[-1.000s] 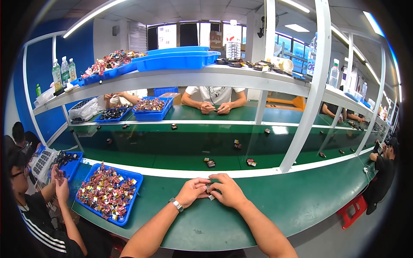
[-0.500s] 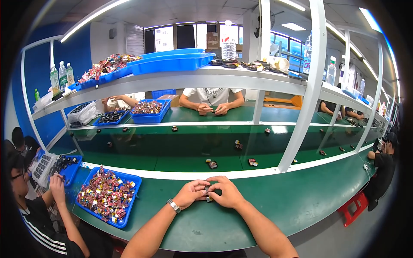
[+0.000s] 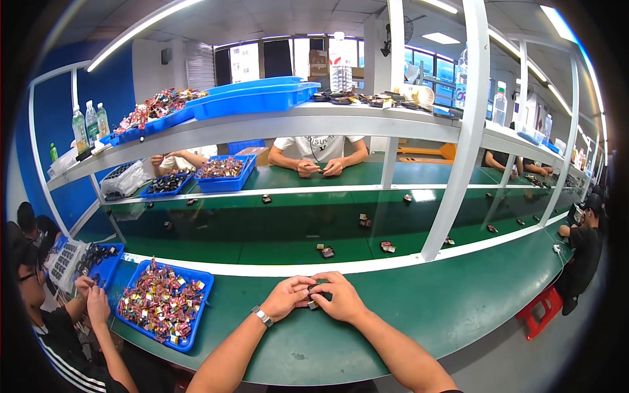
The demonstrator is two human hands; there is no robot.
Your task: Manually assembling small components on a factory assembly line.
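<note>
Both my hands meet above the green bench top (image 3: pixel 406 295). Pinched between their fingertips is a small dark electronic part with a pale square piece (image 3: pixel 312 304) at its lower side; the fingers cover most of it. My left hand (image 3: pixel 285 299), with a metal-banded watch on its wrist, grips it from the left. Thumb and fingers of my right hand (image 3: pixel 342 299) close on it from the right. To the left of my hands stands a blue tray (image 3: pixel 208 288) heaped with small red circuit pieces (image 3: pixel 160 304) bearing white and yellow bits.
Beyond a white rail lies a sunken green conveyor strip (image 3: pixel 288 226) with scattered small parts (image 3: pixel 388 246). A white post (image 3: pixel 452 164) and a shelf (image 3: pixel 275 122) rise ahead. A co-worker's hands (image 3: pixel 95 298) are at the left; another person sits across. A red stool (image 3: pixel 542 311) stands right.
My hands keep their grip, with the fingers shifted slightly around the part. The left co-worker's two hands have come together. The loose parts on the strip have moved slightly right.
</note>
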